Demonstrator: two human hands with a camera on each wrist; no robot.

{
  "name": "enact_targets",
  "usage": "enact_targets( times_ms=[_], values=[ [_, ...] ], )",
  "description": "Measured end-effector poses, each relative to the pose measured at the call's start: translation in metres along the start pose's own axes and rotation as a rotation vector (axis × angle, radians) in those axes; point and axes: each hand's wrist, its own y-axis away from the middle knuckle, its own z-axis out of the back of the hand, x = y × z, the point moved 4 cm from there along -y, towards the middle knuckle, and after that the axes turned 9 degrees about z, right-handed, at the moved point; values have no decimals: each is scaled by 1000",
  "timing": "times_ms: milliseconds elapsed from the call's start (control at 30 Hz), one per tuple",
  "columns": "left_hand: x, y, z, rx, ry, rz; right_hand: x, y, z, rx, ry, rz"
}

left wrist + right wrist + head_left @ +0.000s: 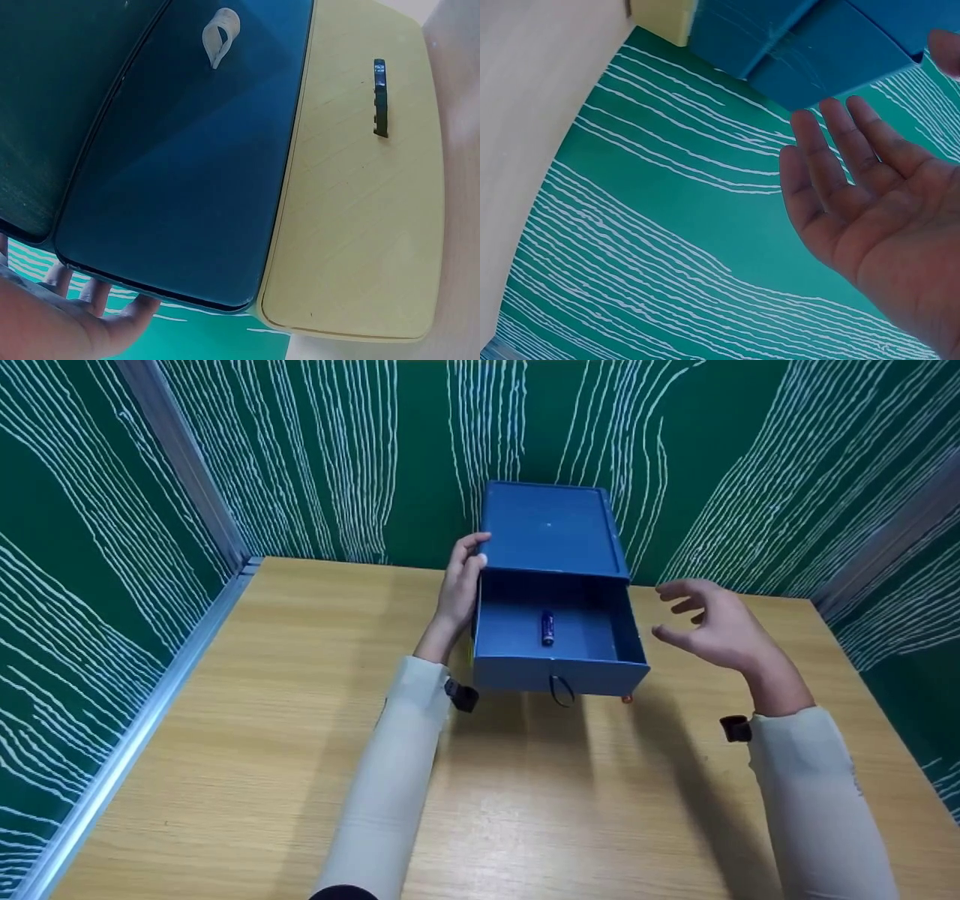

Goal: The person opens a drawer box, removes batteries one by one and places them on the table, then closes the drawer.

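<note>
A drawer cabinet (pixel 551 525) with a blue top stands at the back of the table. Its top blue drawer (pixel 517 671) is pulled out toward me, with a dark loop pull (pixel 562 690) on its front. Inside that drawer lies a small dark-blue battery (pixel 547 628). My left hand (pixel 459 589) rests against the cabinet's left side, fingertips at its upper edge. Right of the drawer, my right hand (pixel 712 622) hovers with loosely bent fingers, thumb apart, holding nothing. The right wrist view shows its palm and fingers (pixel 844 154) near the blue cabinet side.
Below the pulled-out drawer, the left wrist view shows a blue drawer front (pixel 187 172) with a whitish loop and a yellow drawer front (pixel 352 202) with a dark pull. Green white-lined walls (pixel 420 457) enclose the wooden table (pixel 300 720). A small orange piece (pixel 628 699) shows under the drawer's right corner.
</note>
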Motion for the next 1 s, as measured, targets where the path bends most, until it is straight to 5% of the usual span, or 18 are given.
enact_targets(
  times_ms=[300, 533, 1000],
  values=[
    [20, -10, 6, -8, 3, -4, 13, -5, 5, -44, -37, 55],
    [4, 1, 4, -14, -1, -3, 27, -13, 4, -60, -36, 105],
    [1, 1, 1, -7, -8, -3, 47, -20, 7, -75, -5, 154]
  ],
)
